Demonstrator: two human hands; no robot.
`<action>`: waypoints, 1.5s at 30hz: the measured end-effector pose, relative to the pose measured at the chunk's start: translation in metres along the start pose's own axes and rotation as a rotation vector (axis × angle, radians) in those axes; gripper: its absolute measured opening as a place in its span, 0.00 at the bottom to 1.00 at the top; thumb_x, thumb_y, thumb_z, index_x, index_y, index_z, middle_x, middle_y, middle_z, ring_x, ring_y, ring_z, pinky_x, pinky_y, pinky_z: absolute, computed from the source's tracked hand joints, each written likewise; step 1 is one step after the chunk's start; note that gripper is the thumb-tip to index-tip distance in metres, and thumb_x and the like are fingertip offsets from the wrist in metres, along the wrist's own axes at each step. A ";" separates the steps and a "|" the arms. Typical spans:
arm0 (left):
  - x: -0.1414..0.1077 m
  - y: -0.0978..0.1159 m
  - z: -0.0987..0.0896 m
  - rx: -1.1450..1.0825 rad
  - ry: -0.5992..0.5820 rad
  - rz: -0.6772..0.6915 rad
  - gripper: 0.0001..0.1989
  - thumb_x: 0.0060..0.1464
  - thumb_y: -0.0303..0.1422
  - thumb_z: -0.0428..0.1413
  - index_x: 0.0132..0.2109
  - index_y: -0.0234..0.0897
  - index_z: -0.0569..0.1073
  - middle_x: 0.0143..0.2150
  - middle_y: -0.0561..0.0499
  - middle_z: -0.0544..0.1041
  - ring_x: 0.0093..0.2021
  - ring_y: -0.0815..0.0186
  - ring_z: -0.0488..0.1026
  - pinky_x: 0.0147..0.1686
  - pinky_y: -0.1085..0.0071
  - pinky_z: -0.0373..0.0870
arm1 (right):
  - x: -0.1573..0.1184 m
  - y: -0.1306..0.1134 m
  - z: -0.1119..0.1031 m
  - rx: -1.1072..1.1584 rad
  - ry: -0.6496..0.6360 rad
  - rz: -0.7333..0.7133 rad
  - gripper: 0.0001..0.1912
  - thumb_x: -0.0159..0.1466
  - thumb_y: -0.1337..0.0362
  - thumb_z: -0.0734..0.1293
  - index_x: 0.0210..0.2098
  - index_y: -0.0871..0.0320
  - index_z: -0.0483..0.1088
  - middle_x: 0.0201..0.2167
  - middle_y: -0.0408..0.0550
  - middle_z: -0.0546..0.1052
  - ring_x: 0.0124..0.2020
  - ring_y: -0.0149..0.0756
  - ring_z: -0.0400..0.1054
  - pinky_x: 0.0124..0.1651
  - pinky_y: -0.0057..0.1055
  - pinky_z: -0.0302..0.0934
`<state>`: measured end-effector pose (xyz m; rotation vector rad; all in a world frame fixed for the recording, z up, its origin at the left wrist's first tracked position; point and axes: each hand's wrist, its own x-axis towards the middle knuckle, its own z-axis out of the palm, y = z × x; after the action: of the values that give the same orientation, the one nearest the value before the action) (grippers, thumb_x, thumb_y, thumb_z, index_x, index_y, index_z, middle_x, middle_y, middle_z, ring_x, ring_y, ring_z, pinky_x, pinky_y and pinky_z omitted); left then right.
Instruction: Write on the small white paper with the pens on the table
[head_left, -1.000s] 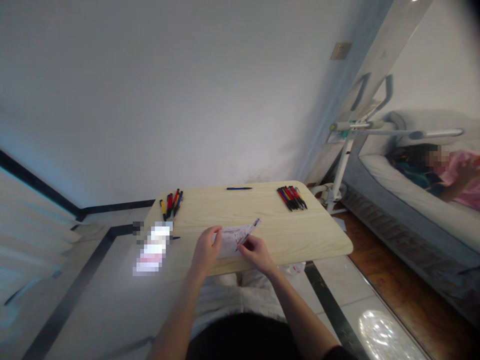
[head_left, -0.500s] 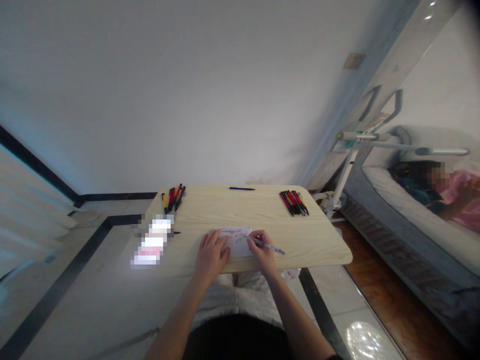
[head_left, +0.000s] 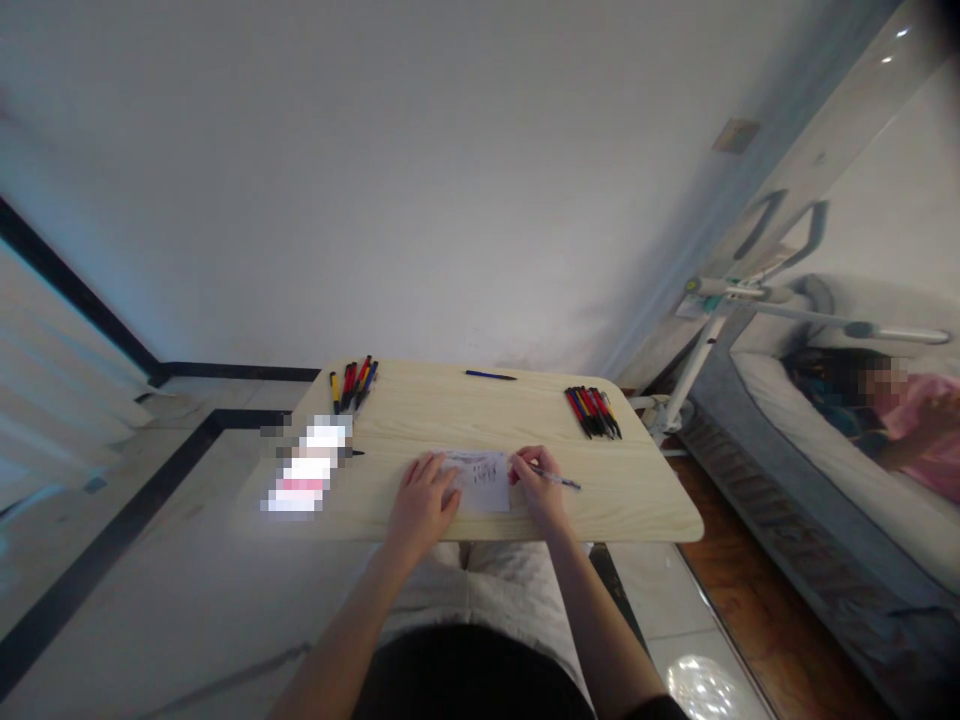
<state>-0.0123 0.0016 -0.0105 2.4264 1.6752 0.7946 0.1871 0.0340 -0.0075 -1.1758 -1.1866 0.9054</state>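
A white sheet of paper (head_left: 484,490) with dark handwriting lies near the front edge of the wooden table (head_left: 420,410). My left hand (head_left: 425,500) rests flat over the paper's left side, fingers apart. Just beyond the paper's right edge, my right hand (head_left: 538,485) is closed round a slim clear pen (head_left: 566,481), whose rear end points right. A blue pen (head_left: 491,375) lies alone near the far edge. Several coloured pens (head_left: 592,412) sit side by side at the right, and several more (head_left: 356,383) are loosely grouped at the far left.
A bright blurred-out object (head_left: 311,465) lies on the table's left side, with a dark pen tip beside it. A wall stands behind the table. To the right are a white metal frame (head_left: 697,360) and a grey bed (head_left: 795,470) with a person lying on it.
My right hand has moved right with the pen, off the writing to beside the paper. My left hand stays on the paper. The camera view has shifted slightly.
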 end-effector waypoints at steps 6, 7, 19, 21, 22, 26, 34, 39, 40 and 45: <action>0.000 -0.001 0.001 -0.037 0.013 -0.008 0.16 0.51 0.33 0.49 0.48 0.41 0.69 0.55 0.46 0.63 0.56 0.57 0.56 0.56 0.55 0.49 | 0.014 0.011 0.007 -0.133 0.008 0.075 0.14 0.54 0.57 0.63 0.20 0.56 0.54 0.11 0.35 0.60 0.12 0.26 0.55 0.15 0.23 0.49; 0.000 0.000 0.001 -0.036 0.015 -0.008 0.16 0.51 0.33 0.49 0.48 0.41 0.69 0.55 0.46 0.64 0.56 0.57 0.56 0.56 0.55 0.49 | 0.016 0.011 0.009 -0.166 0.013 0.065 0.14 0.54 0.57 0.62 0.20 0.56 0.55 0.11 0.35 0.59 0.12 0.26 0.55 0.16 0.23 0.49; 0.002 0.001 0.000 -0.034 0.024 -0.010 0.16 0.50 0.33 0.50 0.47 0.41 0.70 0.54 0.46 0.64 0.56 0.56 0.56 0.56 0.55 0.50 | 0.022 0.019 0.018 -0.409 0.172 -0.075 0.13 0.53 0.61 0.59 0.17 0.56 0.52 0.14 0.36 0.54 0.18 0.27 0.51 0.22 0.24 0.46; 0.002 0.001 0.001 -0.022 0.020 -0.010 0.16 0.51 0.33 0.49 0.47 0.40 0.70 0.54 0.46 0.64 0.56 0.56 0.56 0.56 0.55 0.49 | 0.021 0.019 0.017 -0.403 0.191 -0.089 0.13 0.53 0.62 0.59 0.17 0.56 0.52 0.14 0.36 0.54 0.19 0.27 0.51 0.22 0.24 0.47; 0.001 0.001 0.001 -0.018 0.018 -0.010 0.16 0.51 0.33 0.49 0.48 0.40 0.69 0.54 0.46 0.64 0.56 0.57 0.56 0.56 0.55 0.49 | 0.021 0.019 0.017 -0.405 0.192 -0.093 0.12 0.53 0.62 0.59 0.17 0.56 0.52 0.14 0.36 0.54 0.19 0.27 0.51 0.22 0.24 0.47; 0.001 0.000 0.001 -0.015 0.012 -0.004 0.16 0.51 0.33 0.49 0.48 0.40 0.69 0.55 0.46 0.64 0.57 0.57 0.55 0.56 0.56 0.49 | 0.021 0.020 0.018 -0.423 0.184 -0.088 0.12 0.53 0.62 0.59 0.16 0.56 0.52 0.14 0.36 0.54 0.18 0.27 0.50 0.22 0.24 0.46; 0.002 0.001 0.001 -0.049 0.018 -0.007 0.16 0.51 0.33 0.49 0.48 0.40 0.69 0.55 0.46 0.64 0.56 0.56 0.56 0.56 0.55 0.48 | 0.021 0.021 0.017 -0.504 0.102 -0.091 0.10 0.53 0.63 0.59 0.17 0.56 0.55 0.13 0.36 0.56 0.17 0.27 0.51 0.22 0.24 0.44; 0.001 0.000 0.002 -0.031 0.008 -0.001 0.16 0.51 0.33 0.49 0.48 0.40 0.69 0.55 0.46 0.63 0.57 0.57 0.55 0.56 0.55 0.48 | 0.021 0.020 0.017 -0.492 0.135 -0.115 0.11 0.54 0.62 0.59 0.18 0.56 0.54 0.14 0.36 0.56 0.18 0.28 0.51 0.23 0.24 0.45; 0.001 0.000 0.002 -0.025 0.011 -0.001 0.16 0.51 0.33 0.49 0.48 0.40 0.69 0.55 0.46 0.63 0.57 0.56 0.55 0.56 0.55 0.49 | 0.021 0.020 0.017 -0.490 0.132 -0.118 0.11 0.55 0.61 0.59 0.18 0.56 0.54 0.14 0.36 0.56 0.18 0.28 0.51 0.23 0.24 0.46; 0.001 0.001 0.001 0.005 0.007 0.003 0.16 0.52 0.33 0.49 0.48 0.39 0.69 0.55 0.46 0.63 0.57 0.57 0.55 0.56 0.55 0.49 | 0.021 0.022 0.017 -0.507 0.120 -0.136 0.11 0.55 0.62 0.58 0.18 0.56 0.54 0.14 0.36 0.56 0.18 0.28 0.52 0.23 0.24 0.46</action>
<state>-0.0107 0.0026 -0.0101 2.4325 1.6780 0.8009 0.1759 0.0620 -0.0248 -1.5052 -1.4231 0.4307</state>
